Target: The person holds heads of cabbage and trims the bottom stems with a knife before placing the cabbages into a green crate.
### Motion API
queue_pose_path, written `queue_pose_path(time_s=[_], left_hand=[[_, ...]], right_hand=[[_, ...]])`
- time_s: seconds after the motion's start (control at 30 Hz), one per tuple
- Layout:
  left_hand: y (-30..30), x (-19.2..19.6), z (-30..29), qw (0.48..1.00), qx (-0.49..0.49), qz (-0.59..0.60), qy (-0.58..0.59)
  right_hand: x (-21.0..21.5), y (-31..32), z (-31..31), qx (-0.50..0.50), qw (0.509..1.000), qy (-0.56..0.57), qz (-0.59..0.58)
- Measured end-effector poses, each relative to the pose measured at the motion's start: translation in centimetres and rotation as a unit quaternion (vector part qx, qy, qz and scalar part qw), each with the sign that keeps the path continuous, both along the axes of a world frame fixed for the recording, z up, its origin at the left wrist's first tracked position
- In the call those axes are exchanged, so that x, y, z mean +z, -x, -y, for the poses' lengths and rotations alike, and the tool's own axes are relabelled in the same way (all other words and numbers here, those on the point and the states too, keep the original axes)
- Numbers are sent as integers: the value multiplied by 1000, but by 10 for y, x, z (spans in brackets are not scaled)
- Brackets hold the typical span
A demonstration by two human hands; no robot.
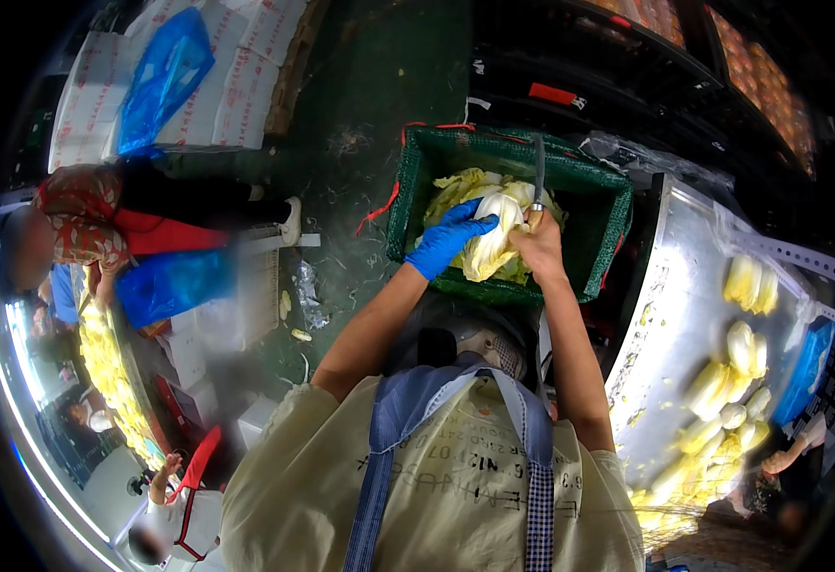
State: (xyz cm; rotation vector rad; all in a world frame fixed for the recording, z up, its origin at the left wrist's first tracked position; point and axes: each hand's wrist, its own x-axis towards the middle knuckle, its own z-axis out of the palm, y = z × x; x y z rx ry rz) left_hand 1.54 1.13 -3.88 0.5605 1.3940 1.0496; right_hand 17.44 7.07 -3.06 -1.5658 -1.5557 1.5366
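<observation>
Over a green woven-plastic bin [584,160] with loose cabbage leaves [458,183] in it, my two hands meet at a pale napa cabbage [494,246]. My left hand [446,240], in a blue glove, grips the cabbage from its left side. My bare right hand [542,248] is closed round the handle of a knife [539,172], whose blade points away from me. The fingers of that hand are also close against the cabbage's right side; whether they press on it I cannot tell.
At right stands a steel table [670,276] with several napa cabbages [722,381]. Black crates [570,71] are stacked at the far right. White boxes [236,81] stand far left. Co-workers, one in a patterned top [83,214], are at left. Scraps [301,335] lie on the green floor.
</observation>
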Motion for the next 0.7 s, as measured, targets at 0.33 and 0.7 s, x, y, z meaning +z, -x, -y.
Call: queue_pose_path(time_s=[0.33, 0.7], left_hand=[[19, 11, 2, 875, 96, 475, -6], [10, 5, 7, 993, -41, 107, 4]], right_hand=[[-14, -31, -13, -39, 999, -23, -14], [36, 7, 2, 99, 986, -130, -32]])
